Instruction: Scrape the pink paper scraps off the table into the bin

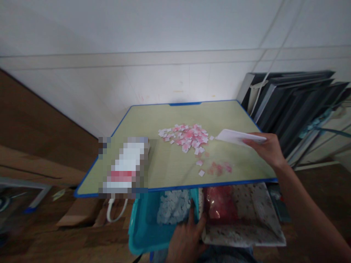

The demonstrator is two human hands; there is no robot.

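Note:
My right hand is closed on one end of a thin white flat piece, like a card or scraper, held tilted above the right part of the board. Left of its tip lies a loose pile of small white-and-pink square pieces. Nearer the front edge are a few stray squares and some translucent pink petal-like bits. My left hand grips where the rim of a teal basin meets a patterned box. White scraps are in the basin; a shiny pink-red bag or heap lies in the box.
The pale board table has a blue edge and backs onto a white wall. A blurred-out white object with a white loop below stands front left. Dark flat panels lean at the right; brown cardboard stands at the left.

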